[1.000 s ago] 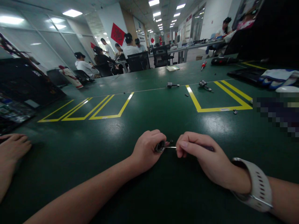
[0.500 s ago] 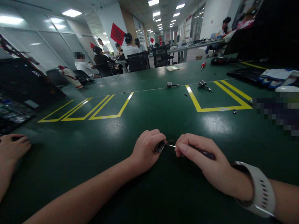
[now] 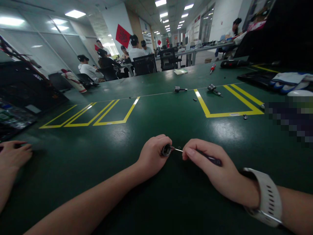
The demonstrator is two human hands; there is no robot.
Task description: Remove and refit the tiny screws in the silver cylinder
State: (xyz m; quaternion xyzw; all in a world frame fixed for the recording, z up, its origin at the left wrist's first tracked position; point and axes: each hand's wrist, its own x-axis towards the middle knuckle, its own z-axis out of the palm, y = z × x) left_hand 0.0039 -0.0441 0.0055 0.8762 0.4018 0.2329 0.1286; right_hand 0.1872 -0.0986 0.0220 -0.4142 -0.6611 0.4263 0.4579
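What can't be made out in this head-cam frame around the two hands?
- Small round metal part, head view: mostly wrapped by the left hand; only its end shows.
- Screwdriver: its tip meets the part, too small to tell how; the right hand covers most of the handle.
- Tiny dark piece on the green table: too small to identify.
- Pixelated patch at right: blurred.
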